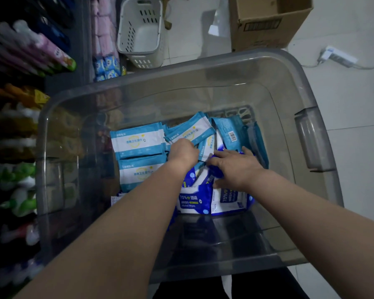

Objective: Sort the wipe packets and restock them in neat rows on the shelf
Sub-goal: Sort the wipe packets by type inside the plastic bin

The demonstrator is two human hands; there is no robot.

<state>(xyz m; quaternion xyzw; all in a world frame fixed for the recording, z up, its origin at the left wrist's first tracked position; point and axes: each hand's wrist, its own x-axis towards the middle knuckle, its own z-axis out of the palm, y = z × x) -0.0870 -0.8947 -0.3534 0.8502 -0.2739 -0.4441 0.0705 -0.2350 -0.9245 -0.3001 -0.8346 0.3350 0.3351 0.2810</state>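
So both hands are in the bin [181, 77]: left hand [183, 151] curls round a light-blue packet [190, 131], likely separating that kind. Right hand [235, 166] lies flat, fingers spread, pinning the dark-blue packets [192, 201]. Shelf [20, 126] sits just left.

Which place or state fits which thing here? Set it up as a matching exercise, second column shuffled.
1 left hand
2 white basket
3 power strip
4 dark blue packets

A floor, far right
B in the clear bin, nearest the camera
C gripping a light blue packet
D floor beyond the bin

Pairs: 1-C, 2-D, 3-A, 4-B
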